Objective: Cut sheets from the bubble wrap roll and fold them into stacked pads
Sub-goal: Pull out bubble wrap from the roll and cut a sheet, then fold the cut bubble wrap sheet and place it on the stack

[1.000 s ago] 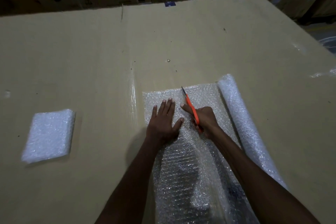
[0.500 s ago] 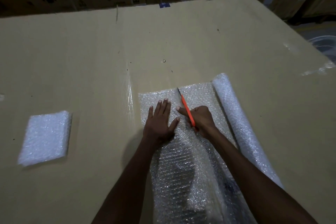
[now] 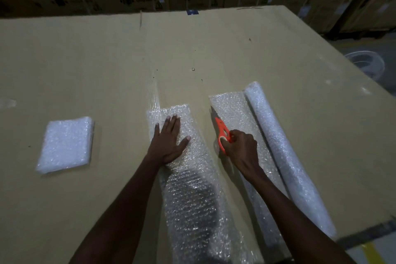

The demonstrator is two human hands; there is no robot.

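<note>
left hand (image 3: 169,139): flat, fingers straight, pressing the cut bubble-wrap strip (image 3: 188,178) | right hand (image 3: 241,148): curled, gripping orange-handled scissors (image 3: 220,133)

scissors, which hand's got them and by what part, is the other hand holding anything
The right hand grips the orange scissors by their handle loops. The left hand holds nothing; it lies flat on the cut bubble wrap sheet.

The table (image 3: 214,49) is matt brown cardboard, smooth, with a glossy strip of clear tape (image 3: 153,94); the cut sheet (image 3: 188,188) is clear plastic bubble wrap, knobbly and glinting; the roll (image 3: 278,146) is the same plastic, milkier where layered; the pad (image 3: 66,143) looks white and shiny; the scissors (image 3: 221,133) have smooth orange plastic handles.
</note>
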